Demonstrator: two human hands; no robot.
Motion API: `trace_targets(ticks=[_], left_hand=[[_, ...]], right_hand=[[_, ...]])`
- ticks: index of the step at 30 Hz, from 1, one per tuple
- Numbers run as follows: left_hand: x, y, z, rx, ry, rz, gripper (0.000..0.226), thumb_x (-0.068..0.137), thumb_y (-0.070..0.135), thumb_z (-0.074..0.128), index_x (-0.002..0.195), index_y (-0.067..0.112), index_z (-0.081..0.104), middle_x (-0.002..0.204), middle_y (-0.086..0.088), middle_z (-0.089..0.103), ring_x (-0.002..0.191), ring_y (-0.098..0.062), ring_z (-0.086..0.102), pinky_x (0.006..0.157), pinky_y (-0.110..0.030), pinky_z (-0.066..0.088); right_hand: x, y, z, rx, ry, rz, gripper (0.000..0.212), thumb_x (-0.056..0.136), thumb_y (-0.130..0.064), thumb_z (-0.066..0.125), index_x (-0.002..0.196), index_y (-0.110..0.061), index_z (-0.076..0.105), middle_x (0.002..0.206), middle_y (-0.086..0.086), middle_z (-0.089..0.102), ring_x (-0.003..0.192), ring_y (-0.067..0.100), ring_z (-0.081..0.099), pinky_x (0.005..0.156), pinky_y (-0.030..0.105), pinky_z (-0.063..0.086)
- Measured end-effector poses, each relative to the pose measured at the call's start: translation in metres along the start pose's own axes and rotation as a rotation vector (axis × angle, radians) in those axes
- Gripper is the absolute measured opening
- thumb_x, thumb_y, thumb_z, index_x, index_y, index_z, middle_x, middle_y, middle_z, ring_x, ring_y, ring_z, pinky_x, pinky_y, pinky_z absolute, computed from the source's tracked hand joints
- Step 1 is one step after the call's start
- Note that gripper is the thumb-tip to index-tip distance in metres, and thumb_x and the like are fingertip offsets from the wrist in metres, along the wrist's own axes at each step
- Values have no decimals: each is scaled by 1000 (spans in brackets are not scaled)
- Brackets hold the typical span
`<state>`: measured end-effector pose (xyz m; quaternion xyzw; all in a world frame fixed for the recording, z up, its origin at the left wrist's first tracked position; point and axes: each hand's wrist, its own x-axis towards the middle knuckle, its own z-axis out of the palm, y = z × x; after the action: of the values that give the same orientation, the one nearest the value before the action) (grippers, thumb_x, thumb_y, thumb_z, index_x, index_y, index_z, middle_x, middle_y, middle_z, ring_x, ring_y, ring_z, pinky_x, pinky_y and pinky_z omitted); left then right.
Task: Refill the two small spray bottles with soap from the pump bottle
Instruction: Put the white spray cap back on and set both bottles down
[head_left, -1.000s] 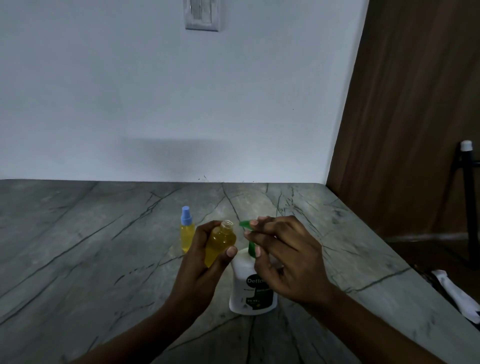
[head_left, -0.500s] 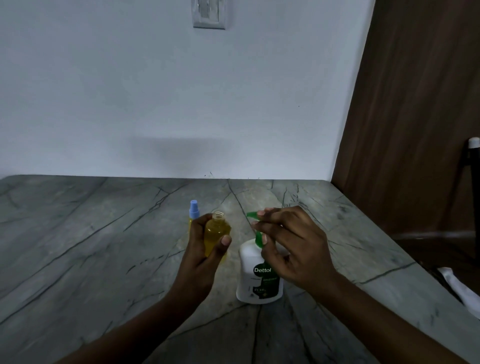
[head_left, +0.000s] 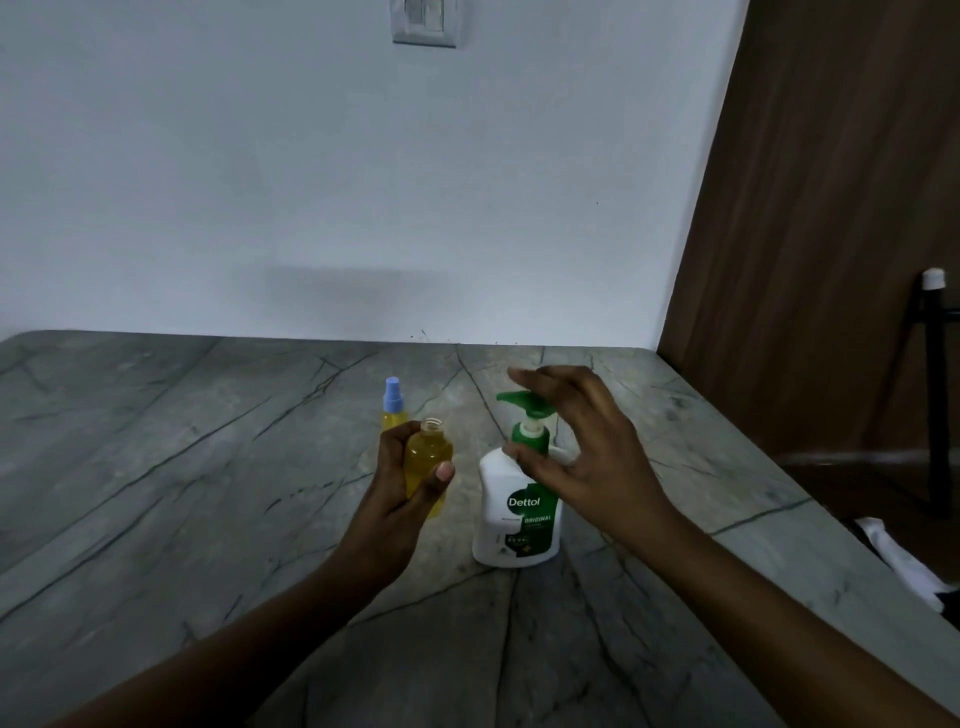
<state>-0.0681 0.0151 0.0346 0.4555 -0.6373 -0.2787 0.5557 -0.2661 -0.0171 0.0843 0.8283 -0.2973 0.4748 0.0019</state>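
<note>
Head view, left hand (head_left: 397, 493): fingers and thumb wrapped around the open spray bottle (head_left: 427, 464), held upright above the tabletop (head_left: 156, 467).
Open spray bottle: capless, filled with yellow liquid, just left of the pump bottle (head_left: 519, 519).
Right hand (head_left: 587, 447): loosely spread and arched over the green pump head (head_left: 522, 401), gripping nothing; the thumb lies by the green collar.
Pump bottle: white, green label, standing upright on the tabletop.
Capped spray bottle (head_left: 392, 404): blue top, upright on the tabletop just behind the left hand.
Wall: white, with a switch plate (head_left: 425, 23).
</note>
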Motion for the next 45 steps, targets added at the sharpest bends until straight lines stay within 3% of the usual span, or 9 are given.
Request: trace_targets(ticks=[4,6,10,15,24,34,38,42,45], left_hand=[[-6,-1,-4,-16,33,-66,32,77,39,56,106,33,43,98,8,55,81,2,56,70,-23,48],[-7,-4,-5,-36,60,-100,32,74,38,61,102,33,46,98,6,58,84,-5,58,72,-28,50],[-11,-14,-6,-86,57,-146,37,73,26,73,103,29,51,103,0,65,89,-6,63,75,-26,50],[-10,-23,-7,-131,46,-169,42,70,23,74,104,27,50,108,-1,65,97,-11,64,76,-25,53],[-9,-28,-6,-83,36,-139,42,71,23,74,103,28,48,110,2,65,97,-8,63,80,-28,53],[-8,-40,-6,-73,-7,-212,57,55,45,78,102,31,49,113,-1,64,103,-16,63,89,-47,51],[-7,-43,-5,-88,-19,-227,62,49,50,77,102,31,48,111,-1,65,102,-17,63,89,-48,51],[-7,-43,-4,-99,-19,-227,61,53,41,84,101,32,48,111,-3,65,101,-20,63,85,-49,53],[-7,-43,-3,-99,-20,-215,55,58,32,82,102,31,47,111,-5,64,100,-21,63,84,-49,53]], right_hand=[[-9,2,1,246,-201,362,106,59,-51,83,144,-49,19,137,-9,45,127,8,45,103,27,40],[-13,8,1,373,-301,531,112,52,-46,86,143,-46,20,132,-9,50,122,8,51,101,30,44],[-25,18,2,498,-423,647,75,66,-13,87,129,-24,48,115,-3,66,103,12,65,90,25,53],[-28,26,6,533,-352,691,50,67,-3,84,107,-15,57,102,1,70,92,8,66,81,21,55],[-20,50,8,502,-316,702,55,64,-7,87,111,-11,59,105,8,71,103,29,65,95,53,50],[-17,58,9,534,-354,689,53,69,-9,82,113,-24,55,106,-4,68,97,1,63,82,17,51],[-19,63,-6,575,-335,709,62,69,-26,75,126,-25,50,113,-2,64,109,5,59,90,18,50],[-22,75,-27,243,-295,807,27,83,-29,72,104,-14,65,97,2,68,88,15,62,70,25,51],[-26,86,-39,-23,-486,890,29,82,-36,73,99,-13,65,92,4,67,75,16,60,59,26,49]])
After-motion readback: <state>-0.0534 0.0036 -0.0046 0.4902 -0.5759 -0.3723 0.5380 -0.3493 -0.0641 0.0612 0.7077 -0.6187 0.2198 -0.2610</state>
